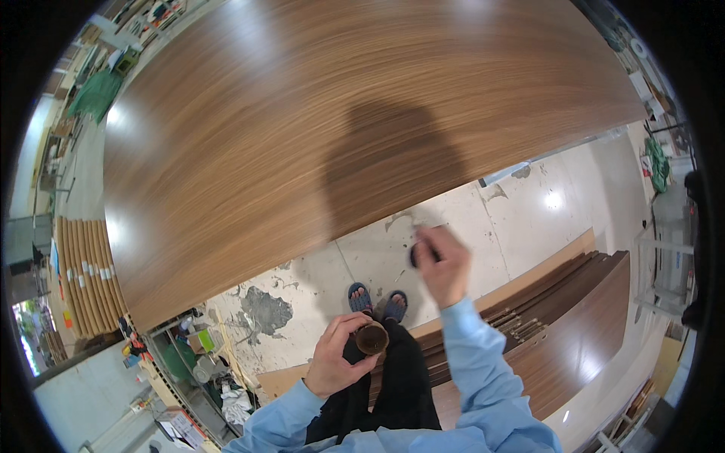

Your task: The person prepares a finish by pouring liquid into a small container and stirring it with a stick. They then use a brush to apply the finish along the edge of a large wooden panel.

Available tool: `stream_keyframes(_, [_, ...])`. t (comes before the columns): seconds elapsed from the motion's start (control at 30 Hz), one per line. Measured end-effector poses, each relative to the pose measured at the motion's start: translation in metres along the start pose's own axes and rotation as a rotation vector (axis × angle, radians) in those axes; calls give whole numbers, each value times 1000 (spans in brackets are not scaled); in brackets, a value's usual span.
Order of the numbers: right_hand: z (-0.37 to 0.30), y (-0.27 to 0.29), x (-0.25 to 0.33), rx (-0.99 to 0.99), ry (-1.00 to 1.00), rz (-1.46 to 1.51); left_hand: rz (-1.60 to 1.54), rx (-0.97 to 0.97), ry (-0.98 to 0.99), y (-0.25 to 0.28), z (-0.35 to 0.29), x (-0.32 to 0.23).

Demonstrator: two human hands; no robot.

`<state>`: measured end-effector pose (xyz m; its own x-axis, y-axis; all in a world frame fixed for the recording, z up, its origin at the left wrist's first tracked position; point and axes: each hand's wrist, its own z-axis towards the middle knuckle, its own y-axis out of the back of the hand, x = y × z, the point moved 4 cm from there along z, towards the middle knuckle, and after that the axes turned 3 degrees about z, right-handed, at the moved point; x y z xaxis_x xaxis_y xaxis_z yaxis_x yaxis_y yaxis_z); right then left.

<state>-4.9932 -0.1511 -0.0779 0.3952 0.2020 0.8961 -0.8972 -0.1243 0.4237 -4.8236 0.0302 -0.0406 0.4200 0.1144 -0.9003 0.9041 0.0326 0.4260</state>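
Observation:
My left hand [337,355] is wrapped round a small round brown container [371,338], held low in front of my legs with its circular top facing up. What is inside it is too small to tell. My right hand [445,266] is raised to the right, a little smeared by motion. Its fingers are closed on a small dark round piece [414,255], perhaps a lid; most of it is hidden. Beyond both hands lies a large wood-grain panel [279,151], and neither hand touches it.
To my right, long dark brown boards [574,325] are stacked low, with metal fittings [525,326] on them. Upright brown slabs [87,279] stand at the left. A cluttered shelf [189,377] is at the lower left. The pale floor [355,253] has worn patches.

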Motion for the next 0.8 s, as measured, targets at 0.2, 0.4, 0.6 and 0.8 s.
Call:
stream_keyframes(0.2, [-33,-52,16,-1,54,45,23,-90,53,21,-48,11])
stream_keyframes(0.4, [-53,-102,47,156,106,191,-3,-191,120,32,-92,18])
stream_keyframes(0.6, [-62,-111,61,-3,-62,250,56,-290,117,55,-133,26])
stream_keyframes(0.8, [-98,-170,77,334,79,255,55,-347,124,91,-163,56])
